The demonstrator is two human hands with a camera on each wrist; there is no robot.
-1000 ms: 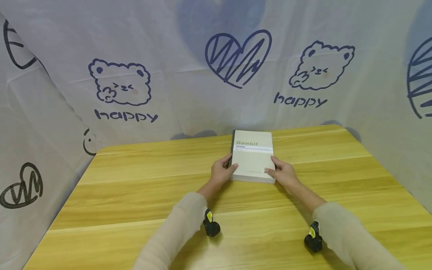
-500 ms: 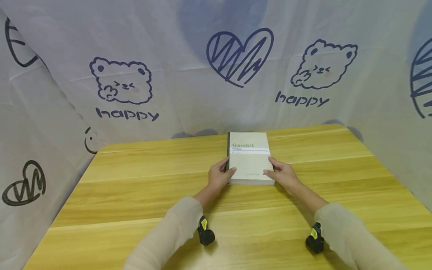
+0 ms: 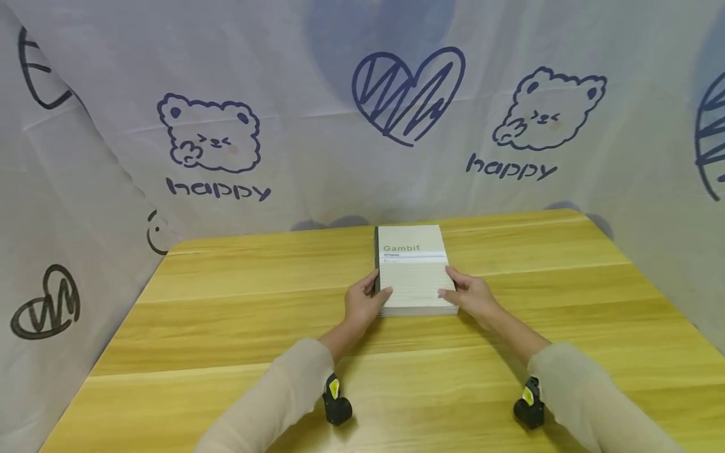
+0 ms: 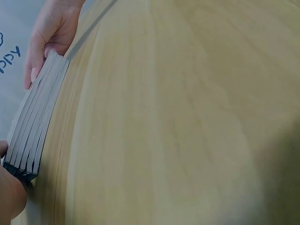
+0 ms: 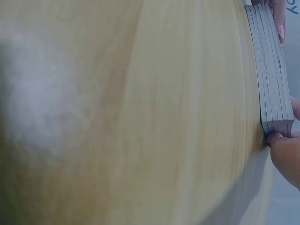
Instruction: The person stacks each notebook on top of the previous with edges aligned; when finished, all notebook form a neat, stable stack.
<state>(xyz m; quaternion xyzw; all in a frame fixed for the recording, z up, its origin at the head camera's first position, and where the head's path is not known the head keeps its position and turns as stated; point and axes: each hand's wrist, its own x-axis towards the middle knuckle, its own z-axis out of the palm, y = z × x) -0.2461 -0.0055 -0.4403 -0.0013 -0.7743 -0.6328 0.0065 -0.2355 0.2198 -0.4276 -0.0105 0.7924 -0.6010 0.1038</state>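
A stack of notebooks (image 3: 416, 283) with a pale cover reading "Gambit" and a dark spine on its left lies flat at the far middle of the table. My left hand (image 3: 362, 302) grips the spine side, thumb on top of the cover near the front corner. On the opposite side my right hand (image 3: 474, 298) holds the stack, its thumb also over the cover. Several page blocks show along the front edge of the notebooks (image 4: 36, 117) in the left wrist view. In the right wrist view the same layered notebooks (image 5: 271, 65) run along the right edge.
The wood-grain table (image 3: 226, 327) stretches out on both sides and in front of the stack. Behind it hangs a pale cloth (image 3: 317, 170) printed with bears and hearts. A small black camera (image 3: 338, 409) sits at the left wrist, another camera (image 3: 529, 412) at the right.
Both hands keep their grip while the notebook stack shifts left and a little nearer, its front edge turning slightly to lie straighter. The head view has swung slightly.
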